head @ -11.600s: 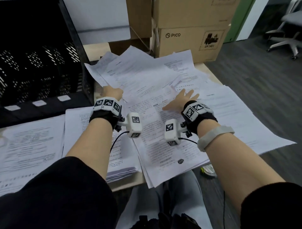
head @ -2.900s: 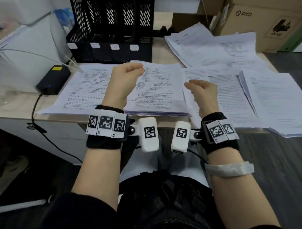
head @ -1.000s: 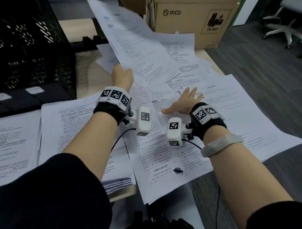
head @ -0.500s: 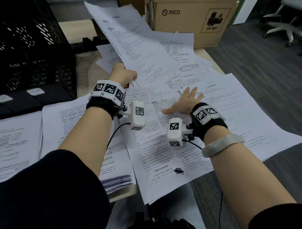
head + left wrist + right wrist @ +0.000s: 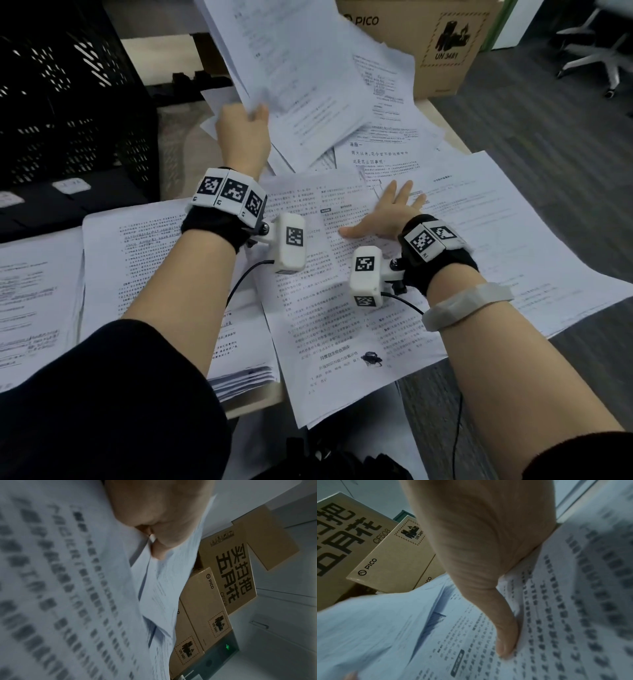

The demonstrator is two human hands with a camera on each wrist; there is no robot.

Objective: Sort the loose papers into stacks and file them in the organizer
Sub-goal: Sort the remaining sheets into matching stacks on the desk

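Observation:
Loose printed papers (image 5: 479, 219) cover the right half of the desk. My left hand (image 5: 244, 133) pinches the corner of a few sheets (image 5: 287, 68) and holds them raised and tilted above the pile; in the left wrist view the pinched sheets (image 5: 161, 582) hang from the thumb and fingers. My right hand (image 5: 387, 212) lies flat with spread fingers on a two-column printed sheet (image 5: 329, 308), its thumb (image 5: 506, 635) pressed to the page. The black mesh organizer (image 5: 68, 113) stands at the far left. A sorted stack (image 5: 144, 274) lies under my left forearm.
Cardboard PICO boxes (image 5: 428, 44) stand at the back of the desk behind the papers. Another flat stack (image 5: 30, 301) lies at the left edge. Some sheets overhang the desk's front and right edges. An office chair (image 5: 599, 51) stands on the grey floor at far right.
My left hand has lifted the pinched sheets higher off the pile than half a second ago. The right hand has stayed flat on the same sheet.

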